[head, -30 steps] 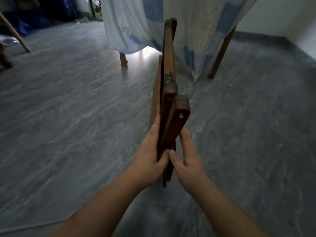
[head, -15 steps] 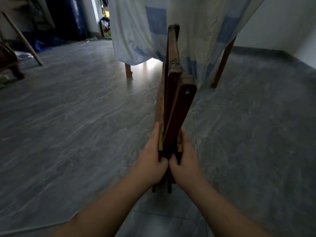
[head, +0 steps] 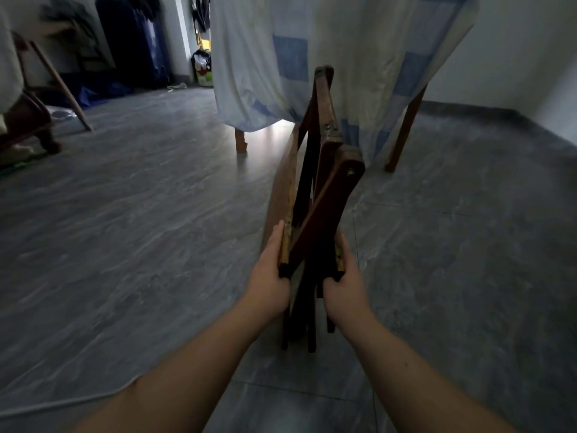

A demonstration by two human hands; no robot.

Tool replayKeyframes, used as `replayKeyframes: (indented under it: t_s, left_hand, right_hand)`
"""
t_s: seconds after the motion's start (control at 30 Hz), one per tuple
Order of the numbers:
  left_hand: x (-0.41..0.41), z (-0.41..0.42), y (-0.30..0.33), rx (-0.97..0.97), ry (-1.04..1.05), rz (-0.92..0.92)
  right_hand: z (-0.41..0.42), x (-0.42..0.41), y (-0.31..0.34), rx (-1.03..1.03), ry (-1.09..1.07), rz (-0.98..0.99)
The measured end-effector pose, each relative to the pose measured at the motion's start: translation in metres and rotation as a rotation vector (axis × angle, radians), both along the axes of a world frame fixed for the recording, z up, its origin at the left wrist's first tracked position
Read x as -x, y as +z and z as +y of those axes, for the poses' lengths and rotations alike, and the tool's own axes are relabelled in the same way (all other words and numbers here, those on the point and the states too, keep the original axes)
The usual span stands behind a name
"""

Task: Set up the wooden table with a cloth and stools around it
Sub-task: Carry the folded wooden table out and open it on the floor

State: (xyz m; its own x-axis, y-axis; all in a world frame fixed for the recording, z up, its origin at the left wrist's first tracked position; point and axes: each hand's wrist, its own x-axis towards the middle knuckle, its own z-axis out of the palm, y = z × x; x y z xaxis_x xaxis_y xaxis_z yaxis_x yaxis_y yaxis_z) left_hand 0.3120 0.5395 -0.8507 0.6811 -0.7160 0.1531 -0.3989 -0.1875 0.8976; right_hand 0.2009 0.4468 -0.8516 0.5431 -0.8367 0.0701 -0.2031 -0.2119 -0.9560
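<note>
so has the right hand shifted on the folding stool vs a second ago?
Yes. The right hand has moved apart from the left hand, pulling the folding stool open.

no readable text, labels, brands or numbers anywhere in view; the far packaging by the doorway is too blurred and small to read.

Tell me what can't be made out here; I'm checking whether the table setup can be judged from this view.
- Table top: cut off by the head view's upper edge; only the hanging cloth and three table legs show.
- Folded stool: its lower ends are dark, so floor contact is unclear.
- Fingers of the left hand and right hand: mostly hidden behind the stool's wood.
- Other stools: none identifiable; the left background is dim and blurred.
</note>
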Motion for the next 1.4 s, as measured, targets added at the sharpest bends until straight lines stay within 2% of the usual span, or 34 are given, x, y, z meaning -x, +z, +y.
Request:
replayKeyframes:
  t_s: [0.47,0.7,0.8,1.07,1.23,1.4]
  left_hand:
    - [-0.050,0.038,0.035,-0.093,0.148,-0.160]
    - [-0.046,0.058,0.069,-0.144,0.265,-0.224]
    - [-0.048,0.065,0.086,-0.178,0.301,-0.262]
    - [-0.091,0.072,0.144,-0.353,0.245,-0.586]
    - [-0.108,0.066,0.197,-0.448,0.223,-0.738]
    - [-0.120,0.063,0.220,-0.490,0.229,-0.869]
  right_hand:
    - [-0.051,0.058,0.048,0.226,-0.068,0.265]
    - [-0.063,0.078,0.073,0.287,-0.152,0.239]
    - [-0.065,0.080,0.091,0.380,-0.180,0.333]
    - [-0.086,0.094,0.147,0.636,-0.175,0.555]
    - [-0.093,0.089,0.194,0.714,-0.141,0.644]
    - [-0.094,0.084,0.224,0.758,-0.099,0.720]
